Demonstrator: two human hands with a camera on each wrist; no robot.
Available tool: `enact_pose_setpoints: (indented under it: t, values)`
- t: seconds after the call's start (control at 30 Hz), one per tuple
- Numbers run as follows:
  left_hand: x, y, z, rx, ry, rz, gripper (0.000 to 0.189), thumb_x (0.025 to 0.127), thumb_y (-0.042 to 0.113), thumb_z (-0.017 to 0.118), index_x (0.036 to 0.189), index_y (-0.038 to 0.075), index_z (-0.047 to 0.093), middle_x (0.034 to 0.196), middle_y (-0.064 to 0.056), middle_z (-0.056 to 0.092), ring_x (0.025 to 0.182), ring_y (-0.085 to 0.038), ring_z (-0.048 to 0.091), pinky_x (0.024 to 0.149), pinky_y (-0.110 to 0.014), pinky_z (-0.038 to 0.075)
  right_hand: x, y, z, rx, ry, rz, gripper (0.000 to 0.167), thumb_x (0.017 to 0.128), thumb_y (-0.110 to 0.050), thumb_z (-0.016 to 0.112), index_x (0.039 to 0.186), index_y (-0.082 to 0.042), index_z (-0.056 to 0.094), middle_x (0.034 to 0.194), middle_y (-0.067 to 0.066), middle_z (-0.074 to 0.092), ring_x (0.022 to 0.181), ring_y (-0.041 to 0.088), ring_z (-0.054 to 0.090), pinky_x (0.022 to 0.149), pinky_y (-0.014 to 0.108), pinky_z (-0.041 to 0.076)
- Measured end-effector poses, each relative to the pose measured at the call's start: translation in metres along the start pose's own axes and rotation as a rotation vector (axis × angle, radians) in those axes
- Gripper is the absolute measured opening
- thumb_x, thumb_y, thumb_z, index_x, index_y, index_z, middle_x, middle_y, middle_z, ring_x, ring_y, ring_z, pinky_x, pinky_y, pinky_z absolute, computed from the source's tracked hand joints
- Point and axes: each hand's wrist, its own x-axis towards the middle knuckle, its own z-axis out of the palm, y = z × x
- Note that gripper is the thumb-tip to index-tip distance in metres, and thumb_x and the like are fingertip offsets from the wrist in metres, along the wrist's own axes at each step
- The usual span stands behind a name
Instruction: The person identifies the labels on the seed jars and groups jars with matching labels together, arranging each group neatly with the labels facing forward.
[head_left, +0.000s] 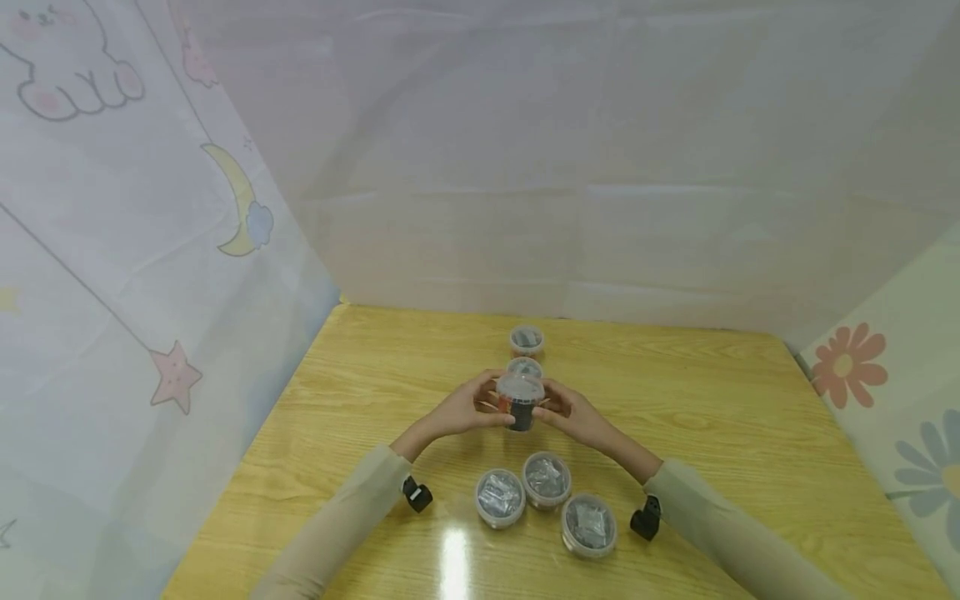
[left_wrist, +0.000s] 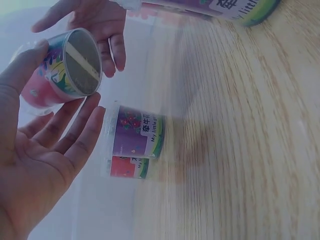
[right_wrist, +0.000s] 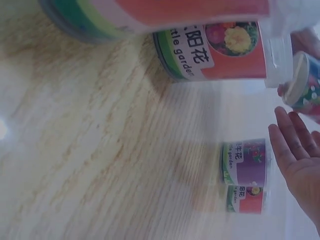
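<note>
A small lidded plastic cup (head_left: pixel 521 408) with a colourful printed label is held up above the table, tilted. My left hand (head_left: pixel 476 406) grips it, thumb on one side and fingers on the other; the left wrist view shows the cup (left_wrist: pixel 65 70) with its round base turned to that camera. My right hand (head_left: pixel 573 415) is at the cup's other side, its fingers (right_wrist: pixel 292 137) extended in the right wrist view. Whether it touches the cup I cannot tell. Just beyond the hands stands a purple-labelled cup (left_wrist: pixel 137 131), with a red-labelled cup (left_wrist: pixel 129 167) behind it.
Nearer the person, three more lidded cups stand upright on the wooden table (head_left: pixel 360 525): a left one (head_left: pixel 500 497), a middle one (head_left: pixel 547 479) and a right one (head_left: pixel 588 526). A pale cloth wall (head_left: pixel 585 208) borders the table's far edge.
</note>
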Motion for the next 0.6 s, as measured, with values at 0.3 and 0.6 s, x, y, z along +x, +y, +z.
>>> enact_pose_setpoints:
  t: [0.3, 0.6]
  values:
    - [0.003, 0.001, 0.005, 0.027, 0.099, -0.026, 0.072, 0.080, 0.037, 0.072, 0.140, 0.024, 0.034, 0.116, -0.004, 0.054, 0.097, -0.015, 0.059, 0.080, -0.025, 0.054, -0.003, -0.030, 0.003, -0.010, 0.066, 0.035, 0.062, 0.092, -0.019, 0.059, 0.142, 0.001, 0.027, 0.118, 0.023, 0.054, 0.104, 0.037, 0.058, 0.083, 0.031, 0.053]
    - [0.005, 0.005, 0.009, 0.029, 0.145, -0.013, 0.075, 0.080, 0.039, 0.072, 0.140, 0.020, 0.033, 0.117, -0.007, 0.052, 0.098, -0.017, 0.060, 0.078, -0.026, 0.055, -0.002, -0.035, 0.004, 0.020, 0.114, 0.000, 0.064, 0.090, -0.016, 0.063, 0.142, -0.003, 0.029, 0.118, 0.020, 0.054, 0.102, 0.036, 0.058, 0.082, 0.028, 0.053]
